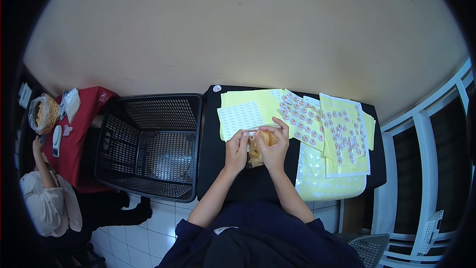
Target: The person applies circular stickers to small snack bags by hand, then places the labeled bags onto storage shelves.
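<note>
Both of my hands are together over the near edge of a black-covered table. My left hand pinches the top left of a small clear bag of yellowish-brown pieces. On its right side, my right hand has its fingers curled round the bag's top. Just beyond the hands lies a white sheet of small printed labels on yellow backing paper. To the right, round stickers with an orange and red print cover several overlapping yellow sheets. A glossy yellow sheet hangs near the front edge.
A large black plastic basket stands left of the table. Farther left, a person sits at a red-covered table with a bagged basket of pieces and a white device. A grey chair is at lower right.
</note>
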`<state>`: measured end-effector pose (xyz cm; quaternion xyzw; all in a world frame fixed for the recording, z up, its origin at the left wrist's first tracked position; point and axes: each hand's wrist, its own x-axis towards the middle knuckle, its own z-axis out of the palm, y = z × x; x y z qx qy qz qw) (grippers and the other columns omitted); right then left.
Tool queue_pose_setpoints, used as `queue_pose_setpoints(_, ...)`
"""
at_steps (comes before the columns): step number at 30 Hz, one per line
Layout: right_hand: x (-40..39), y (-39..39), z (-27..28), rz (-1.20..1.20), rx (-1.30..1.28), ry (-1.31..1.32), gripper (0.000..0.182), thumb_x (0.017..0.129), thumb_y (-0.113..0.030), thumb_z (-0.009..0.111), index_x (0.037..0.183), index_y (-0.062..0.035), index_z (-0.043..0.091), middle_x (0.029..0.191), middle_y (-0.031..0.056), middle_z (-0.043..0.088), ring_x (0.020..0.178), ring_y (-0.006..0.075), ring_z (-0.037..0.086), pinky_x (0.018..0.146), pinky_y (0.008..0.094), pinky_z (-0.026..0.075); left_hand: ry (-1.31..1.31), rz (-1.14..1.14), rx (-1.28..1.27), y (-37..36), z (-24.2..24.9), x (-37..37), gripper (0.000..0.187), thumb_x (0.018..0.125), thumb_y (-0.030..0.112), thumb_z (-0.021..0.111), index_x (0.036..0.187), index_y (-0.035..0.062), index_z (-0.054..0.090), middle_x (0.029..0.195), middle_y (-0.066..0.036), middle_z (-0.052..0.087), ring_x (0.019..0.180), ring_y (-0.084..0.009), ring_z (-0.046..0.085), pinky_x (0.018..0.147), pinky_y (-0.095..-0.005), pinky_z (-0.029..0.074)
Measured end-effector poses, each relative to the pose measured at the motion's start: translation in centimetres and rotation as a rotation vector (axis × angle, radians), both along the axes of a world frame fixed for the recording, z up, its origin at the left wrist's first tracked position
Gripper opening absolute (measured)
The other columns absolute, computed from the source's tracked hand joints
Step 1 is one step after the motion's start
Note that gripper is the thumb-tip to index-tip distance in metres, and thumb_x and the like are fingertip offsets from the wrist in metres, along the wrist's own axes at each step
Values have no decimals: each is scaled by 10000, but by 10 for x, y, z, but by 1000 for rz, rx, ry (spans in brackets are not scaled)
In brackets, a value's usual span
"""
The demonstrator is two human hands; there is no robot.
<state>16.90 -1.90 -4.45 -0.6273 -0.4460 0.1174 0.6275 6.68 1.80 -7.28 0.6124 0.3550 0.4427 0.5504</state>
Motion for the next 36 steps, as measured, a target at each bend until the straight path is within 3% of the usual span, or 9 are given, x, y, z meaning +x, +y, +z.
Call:
queue_pose_setpoints(5, 1, 0, -3, -20, -9, -39, 150, 607, -79, 694, 741, -65, 628, 1053, 93, 451, 911, 215, 465, 812, 320, 365, -81, 12, -8, 0, -6, 3, 303, 907, 172, 336, 942, -46, 543, 876, -72, 579, 801, -82, 525, 731, -233, 440)
queue_pose_setpoints(11, -4, -8, -7, 2, -35, -7, 167, 599, -83, 700, 743, -61, 618, 1043, 101, 453, 914, 224, 476, 799, 328, 378, -12, -13, -120, -8, 1, -3, 209, 876, 104, 419, 917, -57, 546, 820, -58, 591, 768, -73, 533, 687, -209, 426)
queue_pose_setpoints(13, -8, -12, -9, 11, -32, -8, 186, 591, -88, 702, 739, -55, 595, 1020, 108, 456, 927, 230, 481, 804, 335, 380, -24, 61, -67, -13, -5, -7, 159, 850, 91, 474, 830, -44, 557, 682, -54, 588, 596, -51, 494, 554, -198, 411)
queue_pose_setpoints(17, -10, -16, -22, 29, -89, 38, 201, 582, -88, 703, 726, -50, 570, 963, 101, 459, 914, 234, 485, 811, 336, 384, 48, 68, -28, -23, -10, -13, 183, 857, 89, 455, 851, -65, 554, 748, -79, 616, 697, -63, 546, 615, -213, 438)
queue_pose_setpoints(24, -5, -31, -25, 78, -185, 63, 197, 589, -96, 706, 738, -42, 587, 972, 104, 450, 899, 223, 486, 779, 322, 395, 9, 31, -150, -33, -20, -16, 203, 867, 97, 437, 892, -68, 552, 785, -66, 612, 717, -66, 539, 641, -214, 436)
queue_pose_setpoints(27, 1, -36, -25, 96, -263, 32, 194, 608, -76, 717, 770, -52, 613, 996, 92, 455, 872, 188, 469, 798, 300, 379, 64, -27, -256, -33, -26, -18, 263, 894, 152, 387, 903, -60, 544, 801, -65, 594, 728, -74, 533, 651, -212, 433)
queue_pose_setpoints(29, 4, -39, -31, 96, -246, -11, 193, 645, -82, 691, 829, -63, 638, 1077, 97, 433, 885, 190, 446, 814, 306, 362, -93, -74, -430, -33, -21, -15, 323, 913, 203, 333, 914, -51, 532, 816, -68, 577, 735, -80, 522, 644, -211, 426)
queue_pose_setpoints(33, 9, -46, -29, 72, -250, -141, 199, 688, -119, 650, 885, -90, 647, 1199, 139, 361, 1053, 243, 384, 848, 335, 327, -151, -65, -440, -34, -22, -10, 337, 920, 217, 310, 911, -45, 521, 777, -52, 551, 685, -70, 494, 604, -201, 404)
queue_pose_setpoints(36, 7, -49, -25, 24, -269, -224, 209, 680, -125, 655, 887, -95, 646, 1201, 153, 358, 1085, 261, 375, 849, 342, 327, -117, -93, -401, -32, -34, -12, 332, 920, 215, 313, 894, -42, 521, 719, -20, 512, 626, -54, 449, 560, -198, 379)
